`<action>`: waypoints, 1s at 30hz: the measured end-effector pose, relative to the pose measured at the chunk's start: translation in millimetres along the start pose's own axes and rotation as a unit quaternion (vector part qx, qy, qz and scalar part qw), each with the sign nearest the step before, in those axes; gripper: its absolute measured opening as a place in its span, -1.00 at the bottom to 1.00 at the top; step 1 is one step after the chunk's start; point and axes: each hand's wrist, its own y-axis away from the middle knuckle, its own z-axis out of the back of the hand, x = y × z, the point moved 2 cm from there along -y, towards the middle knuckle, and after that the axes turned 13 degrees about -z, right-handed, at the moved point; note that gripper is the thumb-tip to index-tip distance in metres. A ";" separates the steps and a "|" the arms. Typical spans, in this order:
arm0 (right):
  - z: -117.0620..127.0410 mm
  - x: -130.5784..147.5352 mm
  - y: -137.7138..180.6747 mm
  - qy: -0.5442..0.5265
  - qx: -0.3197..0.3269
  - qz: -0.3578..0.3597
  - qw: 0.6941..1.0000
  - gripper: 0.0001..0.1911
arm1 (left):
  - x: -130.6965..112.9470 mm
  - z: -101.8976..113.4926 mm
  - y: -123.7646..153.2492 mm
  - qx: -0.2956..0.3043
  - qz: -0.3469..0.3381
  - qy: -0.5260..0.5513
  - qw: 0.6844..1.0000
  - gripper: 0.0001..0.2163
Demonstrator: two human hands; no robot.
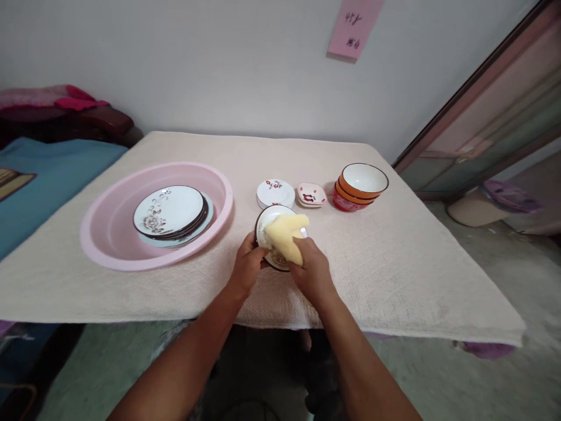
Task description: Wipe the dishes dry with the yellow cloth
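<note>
The left hand [248, 264] has a firm grip on the edge of a small round white ceramic plate with a dark brown rim and a floral print [262, 235], its fingers curled under the near side. The plate is held tilted just above the table, not resting flat. The right hand [313, 273] has a closed grip on a soft pale yellow sponge cloth [284, 237], pressing it against the plate's face so that it covers most of the middle.

Beneath the hands, the table [385, 275] is covered by a cream textured cloth. To the left stands a wide, round pink plastic basin [101, 234], holding a stack of white plates with grey floral prints and dark rims [169, 211], which sit on a pale blue plate [207, 220]. Just beyond the hands lie a short stack of white plates with a red flower motif [275, 193] and a small square pink-and-white dish [312, 195]. Next to the dish is a stack of glossy bowls, orange outside and white inside [363, 181], with a red one at the bottom [344, 202]. A blue blanket [52, 175] lies on a bed left of the table.
</note>
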 end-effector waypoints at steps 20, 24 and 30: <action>-12.0 28.9 17.2 0.038 0.015 0.069 0.997 -0.52 | -3.3 4.7 -2.1 -0.060 -0.037 0.052 0.996 -0.76; -17.3 39.5 22.3 0.062 0.049 0.085 0.993 -0.64 | -7.7 9.1 -2.9 -0.070 -0.050 0.063 0.994 -0.82; -16.0 7.6 11.5 0.114 -0.035 0.051 0.991 -0.58 | -10.7 18.9 -8.1 -0.090 -0.076 0.035 0.992 -0.77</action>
